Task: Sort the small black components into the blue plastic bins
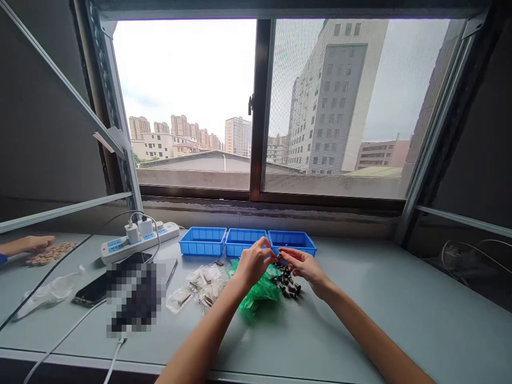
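Note:
My left hand [254, 262] is over the green plastic bag [260, 298], its thumb and fingers pinched together; anything between them is too small to make out. Facing it, my right hand [304, 268] pinches a small dark part at its fingertips, close to my left fingers. Below and between the hands lies a pile of small black parts [291, 288], partly on the green bag. Several clear plastic packets [206, 282] with small pieces inside lie to the left of the bag. Behind the hands stand the left blue bin [202, 245], the middle blue bin [240, 248] and the right blue bin [298, 246].
A white power strip [170, 230] with plugged chargers sits at the back left. Nearer are a black phone [94, 288], a blurred-out device and white cables [72, 333]. At far left, another person's hand [34, 244] is at a tan pile [54, 254]. A window frame [262, 106] rises behind.

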### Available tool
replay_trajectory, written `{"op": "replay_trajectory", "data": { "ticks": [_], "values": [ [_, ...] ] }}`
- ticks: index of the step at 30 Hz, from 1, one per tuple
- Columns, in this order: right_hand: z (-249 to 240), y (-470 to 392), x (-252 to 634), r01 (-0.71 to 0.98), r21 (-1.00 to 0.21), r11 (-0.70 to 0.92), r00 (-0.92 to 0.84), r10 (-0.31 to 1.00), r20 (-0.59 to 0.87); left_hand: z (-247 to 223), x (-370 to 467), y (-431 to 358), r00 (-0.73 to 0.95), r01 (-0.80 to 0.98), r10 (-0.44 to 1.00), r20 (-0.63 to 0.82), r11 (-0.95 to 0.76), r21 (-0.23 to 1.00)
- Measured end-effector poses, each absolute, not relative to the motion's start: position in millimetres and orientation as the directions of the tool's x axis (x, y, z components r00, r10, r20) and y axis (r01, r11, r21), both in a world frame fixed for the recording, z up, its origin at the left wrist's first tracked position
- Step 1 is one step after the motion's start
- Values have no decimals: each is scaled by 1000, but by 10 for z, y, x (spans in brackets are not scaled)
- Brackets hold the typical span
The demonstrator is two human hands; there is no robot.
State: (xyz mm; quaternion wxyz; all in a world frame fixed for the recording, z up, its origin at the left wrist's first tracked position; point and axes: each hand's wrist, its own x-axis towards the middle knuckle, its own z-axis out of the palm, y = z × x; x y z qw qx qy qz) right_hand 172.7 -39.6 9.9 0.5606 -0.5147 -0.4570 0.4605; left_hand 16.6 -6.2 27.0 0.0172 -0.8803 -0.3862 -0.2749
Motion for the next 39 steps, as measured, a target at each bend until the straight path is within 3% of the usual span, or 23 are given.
{"op": "replay_trajectory", "data": {
  "ticks": [21, 29, 39],
  "values": [
    [44, -369, 1761, 59, -998, 38, 130, 990, 45, 292, 222, -112, 585, 683, 653, 480, -716, 142],
    [86, -419, 1749, 33, -999, 22, 143, 989, 26, 253, 198, -76, 547, 679, 636, 544, -717, 158],
    [48, -374, 1753, -23, -998, 62, 153, 986, 58, 270, 195, -86, 542, 708, 659, 521, -693, 140]
  ]
}}
